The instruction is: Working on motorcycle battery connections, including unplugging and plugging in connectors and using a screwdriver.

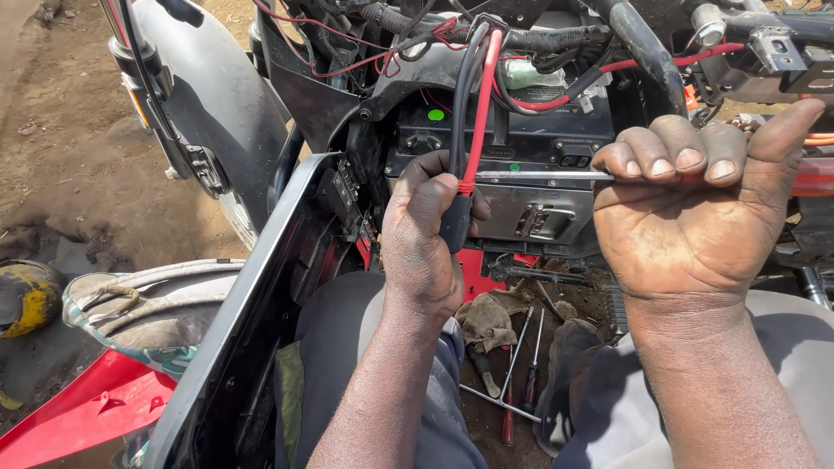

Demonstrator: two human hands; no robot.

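Gripping the red and black cable bundle (469,130) in my left hand (426,234).
Soft, bendy cables; right hand (686,208) clamped on stiff, thin metal tool (539,175).

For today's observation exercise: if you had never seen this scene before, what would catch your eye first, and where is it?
First come the two grimy hands in the middle: the left hand grips a bundle of red and black cables, and the right hand closes its fingers round a slim metal tool. Behind them sits the black battery box in the opened motorcycle. Below, between the knees, screwdrivers and a dirty rag lie on the ground.
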